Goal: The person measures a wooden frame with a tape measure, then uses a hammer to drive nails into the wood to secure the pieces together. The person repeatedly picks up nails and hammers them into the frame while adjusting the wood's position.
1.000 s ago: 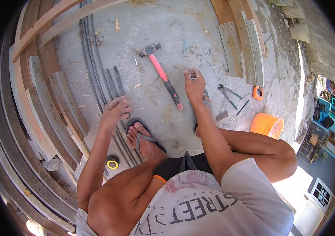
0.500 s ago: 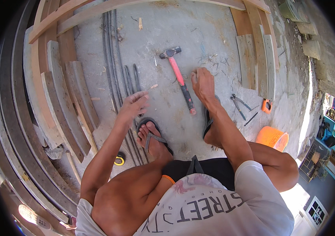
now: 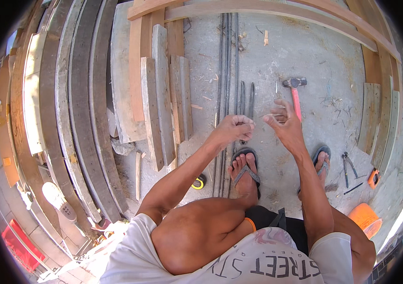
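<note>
My left hand (image 3: 234, 130) is raised above the floor with thumb and fingertips pinched together. Anything inside that pinch is too small to make out. Close on its right, my right hand (image 3: 284, 120) has its fingers curled toward the thumb. A thin sliver, too fine to name, seems to show at its fingertips. The two hands face each other without touching. Behind the right hand lies a hammer (image 3: 295, 97) with a dark head and red handle, its lower handle hidden. Dark metal bars (image 3: 225, 61) lie on the concrete below the left hand.
Wooden boards (image 3: 159, 94) lie stacked on the left, with more planks (image 3: 369, 116) at the right. A wooden beam (image 3: 267, 8) crosses the far side. Pincers (image 3: 349, 168), an orange tape measure (image 3: 374, 178), an orange container (image 3: 365, 220) and a yellow-black roll (image 3: 198, 181) lie around my feet.
The view has swung left, so the floor things appear farther right. My right hand has left the hammer's right side and come near my left hand. The left hand's fingers have closed to a pinch.
</note>
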The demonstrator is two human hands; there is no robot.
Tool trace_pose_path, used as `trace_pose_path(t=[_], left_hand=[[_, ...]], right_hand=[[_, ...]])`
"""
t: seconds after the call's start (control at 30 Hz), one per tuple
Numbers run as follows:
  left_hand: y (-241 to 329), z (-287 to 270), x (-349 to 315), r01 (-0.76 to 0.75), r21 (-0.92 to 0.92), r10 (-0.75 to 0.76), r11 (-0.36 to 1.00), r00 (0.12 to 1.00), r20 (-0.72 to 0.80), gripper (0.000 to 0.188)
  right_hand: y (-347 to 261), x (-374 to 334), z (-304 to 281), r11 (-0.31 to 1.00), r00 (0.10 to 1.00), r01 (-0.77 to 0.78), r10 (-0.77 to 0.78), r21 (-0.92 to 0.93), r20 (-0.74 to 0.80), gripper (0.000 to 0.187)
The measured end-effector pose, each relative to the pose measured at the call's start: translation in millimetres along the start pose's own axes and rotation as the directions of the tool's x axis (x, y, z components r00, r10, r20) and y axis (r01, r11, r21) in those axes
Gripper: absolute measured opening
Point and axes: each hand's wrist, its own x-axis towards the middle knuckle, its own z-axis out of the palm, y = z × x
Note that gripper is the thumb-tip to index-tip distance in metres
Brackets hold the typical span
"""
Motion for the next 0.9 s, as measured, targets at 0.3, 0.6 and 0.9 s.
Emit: trace_pose_path(t=[0.3,0.6,0.9], left_hand=[[82,-65,15,-0.658,-0.618,0.133,0.43,0.723,-0.678,0.016],[105,-77,17,-0.689,-0.645,0.041,0.33,0.693,-0.72,0.021],[117,-87,33,-0.655,-0.683,0.042,0.322,0.731,-0.681,0.013]], right_hand=[[95,1,-27,0.821,0.915,-0.191,-0.05,-0.538,-0.401,0.04],[4,-20,32,0.957,0.96,-0.152,0.203,0.249,-0.192,0.035],[-45,-8,123,0.947,0.995,-0.078,0.054,0.311,0.087,0.047]])
